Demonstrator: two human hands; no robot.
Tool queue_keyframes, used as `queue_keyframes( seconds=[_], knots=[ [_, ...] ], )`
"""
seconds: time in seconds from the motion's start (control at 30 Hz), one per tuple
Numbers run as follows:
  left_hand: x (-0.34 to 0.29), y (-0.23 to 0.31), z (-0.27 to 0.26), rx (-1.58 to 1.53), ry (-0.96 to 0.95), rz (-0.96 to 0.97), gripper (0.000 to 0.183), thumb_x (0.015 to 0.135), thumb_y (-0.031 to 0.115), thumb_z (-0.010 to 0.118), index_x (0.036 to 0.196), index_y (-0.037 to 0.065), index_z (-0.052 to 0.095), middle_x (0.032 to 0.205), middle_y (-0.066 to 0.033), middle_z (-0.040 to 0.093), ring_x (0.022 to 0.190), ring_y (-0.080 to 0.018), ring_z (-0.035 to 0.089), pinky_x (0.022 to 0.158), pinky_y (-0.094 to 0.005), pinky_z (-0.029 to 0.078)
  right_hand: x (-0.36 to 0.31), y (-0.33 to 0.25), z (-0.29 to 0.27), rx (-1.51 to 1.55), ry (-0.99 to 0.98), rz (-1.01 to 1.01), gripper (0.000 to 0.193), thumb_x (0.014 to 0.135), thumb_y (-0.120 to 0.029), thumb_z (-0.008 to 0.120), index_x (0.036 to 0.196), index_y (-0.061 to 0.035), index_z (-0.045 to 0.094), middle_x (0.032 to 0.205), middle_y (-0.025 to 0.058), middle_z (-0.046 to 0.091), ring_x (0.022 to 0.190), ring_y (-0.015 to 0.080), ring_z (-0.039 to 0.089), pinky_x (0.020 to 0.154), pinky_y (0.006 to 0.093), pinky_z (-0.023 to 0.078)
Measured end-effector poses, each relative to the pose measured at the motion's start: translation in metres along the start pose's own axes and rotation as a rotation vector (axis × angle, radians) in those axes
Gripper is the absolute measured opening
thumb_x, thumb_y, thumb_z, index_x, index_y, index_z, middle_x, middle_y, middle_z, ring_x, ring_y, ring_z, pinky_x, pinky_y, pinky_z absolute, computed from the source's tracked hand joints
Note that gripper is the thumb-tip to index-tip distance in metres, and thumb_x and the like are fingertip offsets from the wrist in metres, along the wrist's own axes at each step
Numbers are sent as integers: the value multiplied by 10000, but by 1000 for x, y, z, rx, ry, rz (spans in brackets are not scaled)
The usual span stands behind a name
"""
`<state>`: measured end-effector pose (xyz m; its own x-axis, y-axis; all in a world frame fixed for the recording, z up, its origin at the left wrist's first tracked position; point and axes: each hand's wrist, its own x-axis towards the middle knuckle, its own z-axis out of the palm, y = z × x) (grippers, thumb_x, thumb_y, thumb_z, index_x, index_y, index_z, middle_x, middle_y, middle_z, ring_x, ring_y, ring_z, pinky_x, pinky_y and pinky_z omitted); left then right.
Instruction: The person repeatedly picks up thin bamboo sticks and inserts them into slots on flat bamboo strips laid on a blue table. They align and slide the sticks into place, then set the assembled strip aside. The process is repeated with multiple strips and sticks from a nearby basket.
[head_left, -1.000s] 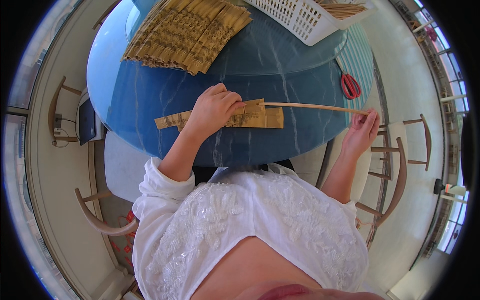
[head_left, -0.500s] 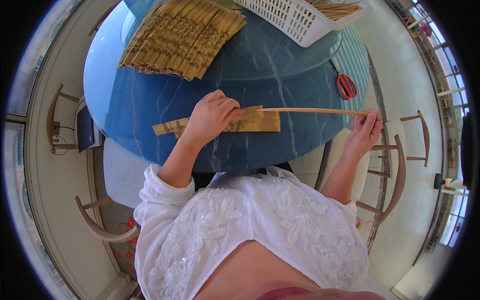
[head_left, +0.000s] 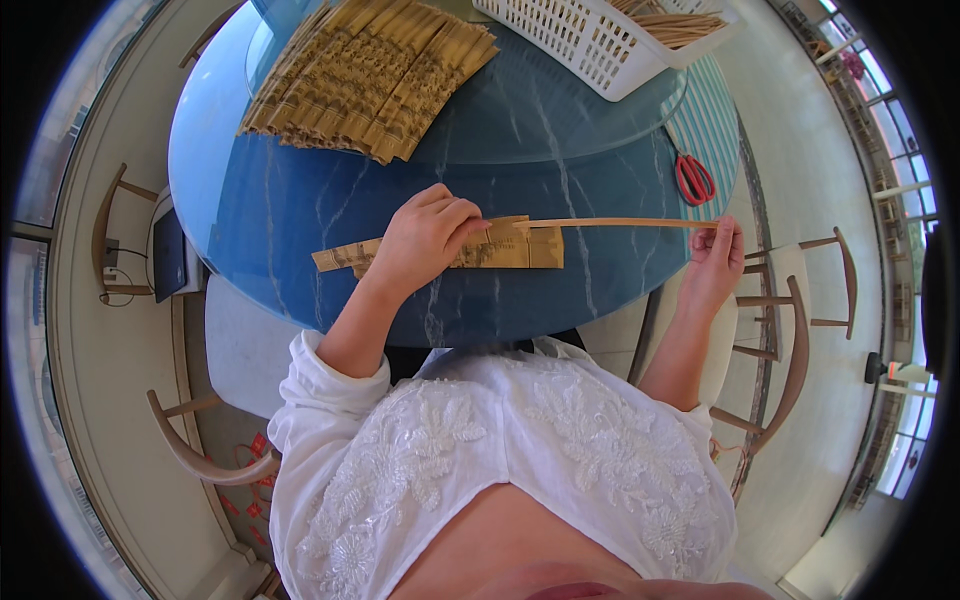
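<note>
My left hand [head_left: 425, 235] is closed on a gold-brown printed paper chopstick sleeve [head_left: 543, 250] just over the near part of the blue table. Its fingertips pinch the sleeve's upper edge, and the palm hides the middle. Out to the right, my right hand [head_left: 714, 258] grips the far end of pale wooden chopsticks [head_left: 620, 222]. They lie level, with their left tip at the sleeve's upper edge; how far in it sits I cannot tell, nor whether it is one stick or a pair.
A fanned stack of similar paper sleeves [head_left: 370, 80] lies at the far left of the blue marbled table [head_left: 530, 300]. Beyond my right hand are a white slotted basket [head_left: 590, 50] of wooden sticks and red-handled scissors [head_left: 694, 180]. Wooden chairs [head_left: 795, 370] surround the table.
My right hand has shifted slightly left with the chopsticks, and a shorter length of them shows between hand and sleeve. My left hand stays on the sleeve.
</note>
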<state>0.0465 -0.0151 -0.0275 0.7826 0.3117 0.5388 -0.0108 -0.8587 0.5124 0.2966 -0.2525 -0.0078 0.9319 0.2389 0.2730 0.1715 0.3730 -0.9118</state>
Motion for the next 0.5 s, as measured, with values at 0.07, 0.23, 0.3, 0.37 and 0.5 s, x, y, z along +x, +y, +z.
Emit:
queue_keyframes(
  seconds=[0.07, 0.23, 0.3, 0.37, 0.5],
  knots=[
    [-1, 4, 0, -74, -3, -52, 88, 794, 84, 726, 807, 31, 657, 734, -64, 627, 710, -229, 573, 627, -333, 483, -6, 3, 11, -16, 12, 76, 171, 967, -186, 604, 917, -23, 588, 721, 28, 558, 632, 95, 489, 589, 257, 411],
    [2, 10, -2, -74, -10, -67, 84, 800, 77, 721, 806, 30, 652, 728, -71, 615, 698, -235, 573, 616, -338, 476, -23, 20, 31, -14, -138, 168, 163, 956, -175, 619, 917, -19, 599, 726, 41, 583, 632, 97, 528, 595, 248, 437],
    [3, 10, -2, -55, 2, -59, 81, 803, 73, 716, 805, 31, 647, 728, -74, 612, 695, -239, 573, 617, -340, 476, -35, 24, 44, -75, -187, 169, 153, 948, -158, 630, 910, -12, 605, 722, 43, 596, 622, 91, 535, 587, 238, 439],
    [3, 7, -1, -33, 26, -38, 79, 805, 69, 712, 805, 33, 642, 728, -76, 609, 694, -243, 573, 618, -343, 475, -46, 28, 55, -103, -254, 177, 141, 942, -138, 634, 912, -1, 614, 717, 44, 606, 609, 87, 539, 574, 225, 436],
    [2, 7, 2, -40, 36, -30, 84, 809, 71, 706, 805, 34, 631, 721, -75, 600, 694, -249, 569, 623, -344, 475, -65, 40, 70, -71, -327, 247, 128, 937, -114, 634, 933, 14, 632, 717, 43, 616, 594, 80, 541, 560, 211, 434]
  ],
)
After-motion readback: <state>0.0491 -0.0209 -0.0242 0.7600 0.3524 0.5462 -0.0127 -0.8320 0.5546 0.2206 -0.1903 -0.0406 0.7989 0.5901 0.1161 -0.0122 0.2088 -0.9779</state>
